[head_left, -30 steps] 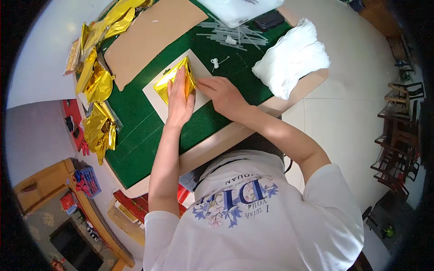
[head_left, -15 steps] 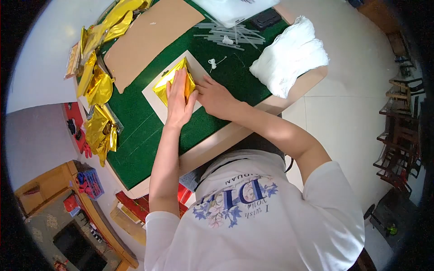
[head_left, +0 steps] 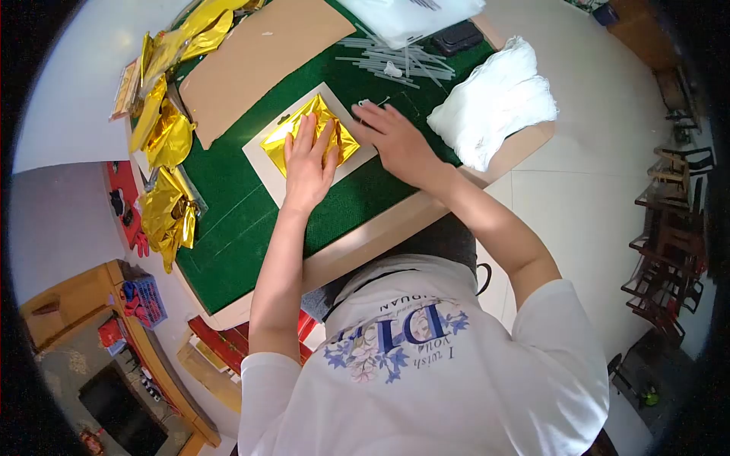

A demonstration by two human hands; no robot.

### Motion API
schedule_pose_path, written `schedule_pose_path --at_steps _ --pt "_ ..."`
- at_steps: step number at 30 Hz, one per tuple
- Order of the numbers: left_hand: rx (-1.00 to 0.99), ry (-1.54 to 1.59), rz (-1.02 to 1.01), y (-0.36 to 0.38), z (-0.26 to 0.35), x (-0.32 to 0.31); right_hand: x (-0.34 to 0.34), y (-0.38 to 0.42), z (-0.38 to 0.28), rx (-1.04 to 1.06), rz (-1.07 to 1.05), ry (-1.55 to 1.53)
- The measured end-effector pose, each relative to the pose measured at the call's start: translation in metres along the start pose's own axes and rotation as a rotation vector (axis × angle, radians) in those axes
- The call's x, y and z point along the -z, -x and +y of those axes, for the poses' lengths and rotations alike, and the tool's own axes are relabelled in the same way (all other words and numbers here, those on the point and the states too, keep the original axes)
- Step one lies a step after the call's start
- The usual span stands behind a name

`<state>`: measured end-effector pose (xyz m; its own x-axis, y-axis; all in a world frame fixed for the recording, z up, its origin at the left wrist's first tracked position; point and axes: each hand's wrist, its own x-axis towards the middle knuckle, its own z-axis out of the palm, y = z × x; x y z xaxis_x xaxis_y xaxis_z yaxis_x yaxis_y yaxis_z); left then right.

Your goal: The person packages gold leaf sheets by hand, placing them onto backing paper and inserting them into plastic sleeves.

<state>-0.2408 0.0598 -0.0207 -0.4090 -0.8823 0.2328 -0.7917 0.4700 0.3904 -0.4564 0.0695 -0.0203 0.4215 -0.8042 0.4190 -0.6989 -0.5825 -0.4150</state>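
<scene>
- Green felt-covered table [head_left: 228, 228] carries a white card square [head_left: 262, 163]
- Folded gold foil sheet [head_left: 334, 121] lies on that card, now spread wider than a second ago
- Left hand [head_left: 308, 163] presses it flat, fingers splayed, gripping nothing
- Right hand [head_left: 399, 140] has slid off, open, palm down just beside it

Two hands are at work, the left hand [head_left: 308, 163] and the right hand [head_left: 395, 137], both over one desk [head_left: 228, 228]. One folded gold foil piece [head_left: 334, 129] lies under the left hand, on one pale board [head_left: 262, 163]. One brown cardboard sheet [head_left: 258, 57] lies beyond it. Along the far left edge sits a heap of loose gold foil pieces [head_left: 167, 137], at least five, too crumpled to count exactly. One bundle of clear sticks [head_left: 403, 61] lies fanned out, too many to tell apart. There is one white cloth bundle [head_left: 494, 102], one dark flat object [head_left: 460, 36] and one small white scrap [head_left: 391, 68].
</scene>
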Motion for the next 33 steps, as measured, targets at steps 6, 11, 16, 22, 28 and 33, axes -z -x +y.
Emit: schedule_pose_path --at_steps 6,11,16,22,28,33 --pt "-0.012 -0.056 -0.016 0.000 0.001 0.001 -0.006 -0.024 0.000 -0.189 0.172 0.259" --pt "0.015 -0.007 0.000 -0.001 0.002 0.001 -0.019 -0.046 -0.020 -0.103 0.171 -0.014" --pt "0.024 -0.036 -0.005 -0.001 0.005 0.003 -0.033 -0.077 -0.015 -0.394 0.046 -0.025" --pt "0.016 -0.022 0.009 -0.002 0.006 0.003 -0.056 -0.081 -0.011 -0.437 0.084 0.125" --pt "0.001 -0.035 0.031 -0.001 0.006 0.002 -0.058 -0.089 -0.012 -0.549 0.108 0.072" --pt "-0.003 -0.079 0.052 -0.001 0.006 0.000 -0.044 -0.073 -0.016 -0.193 0.108 0.124"
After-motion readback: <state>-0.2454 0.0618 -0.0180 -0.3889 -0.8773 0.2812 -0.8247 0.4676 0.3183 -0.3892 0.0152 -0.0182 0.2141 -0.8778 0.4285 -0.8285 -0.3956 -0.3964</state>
